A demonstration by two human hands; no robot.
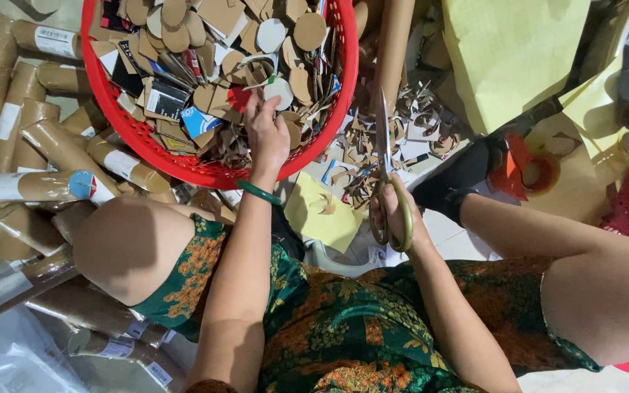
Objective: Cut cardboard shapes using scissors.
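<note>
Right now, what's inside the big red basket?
The red basket is heaped with cardboard circles, cut scraps and bits of printed box. The left hand reaches into the pile. Whatever lies deeper, and the basket's bottom, is covered.

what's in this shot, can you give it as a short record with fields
setting: person seated on the floor, seen from above
left hand: left hand reaching into the red basket, on cardboard scraps
right hand: right hand gripping scissors, blades pointing away from the body
wrist: green bangle
left side: cardboard tubes piled
right side: yellow paper, tape dispenser
</note>
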